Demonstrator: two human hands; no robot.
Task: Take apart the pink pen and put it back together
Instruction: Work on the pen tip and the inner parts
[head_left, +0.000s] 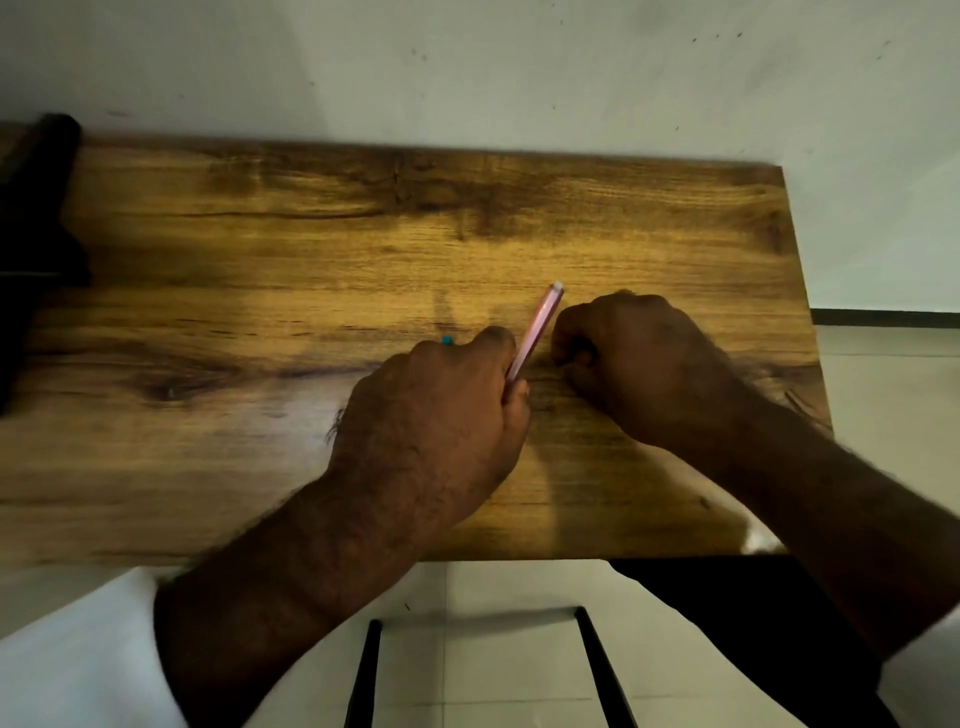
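Pink pen (535, 332): centre of frame, tilted, white end up, above the wooden counter (260, 291).
Left hand (441, 415): fingers closed around the pen's lower end.
Right hand (634, 358): curled in a fist just right of the pen; possibly holding something, too dim to tell.
Teal bit (447, 341): peeking above the left knuckles.

1. Dim overall; a warm light patch on the table (363, 249) centre.
2. Left table end and both forearms in deep shadow.
3. Soft blur throughout; wide-angle bending at edges.
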